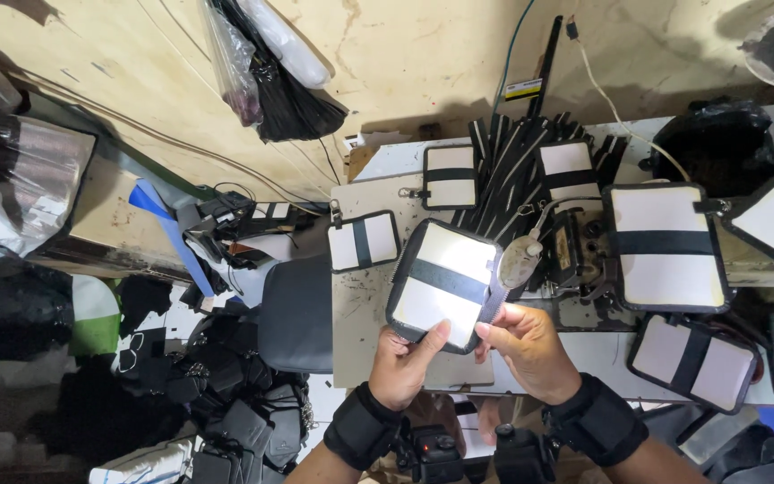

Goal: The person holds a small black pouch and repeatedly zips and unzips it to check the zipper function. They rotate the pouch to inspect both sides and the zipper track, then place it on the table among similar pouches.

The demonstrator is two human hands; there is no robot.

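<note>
White-and-black pouch [443, 283] sits in our two hands, held up over the sewing table [360, 305], centre of view, tilted so its far corner leans right. Black zip edge runs round it, black band crosses the white face.

Doing it well, our judgement: keep both thumbs on the near edge so the panel stays flat, don't crease the white face, and keep the right corner clear of the machine head [571, 246] just beyond it. Turning it by the edges looks safer than pinching the middle.

Left hand [402, 366] comes up from near, wrist strapped in a black band [362, 428], thumb pressed flat on the near edge of the pouch, fingers curled behind, so closed on it. Right hand [528, 350] is angled in from the right, thumb and forefinger pinching the near right corner by the zip, other fingers folded under; closed on it too. Right wrist also wears a black band.

Around: same kind of finished pouches lie on the table, a small one [364, 241] left, a big one [665, 246] right. Dark bag pieces [235, 412] are heaped on the floor, near left.
</note>
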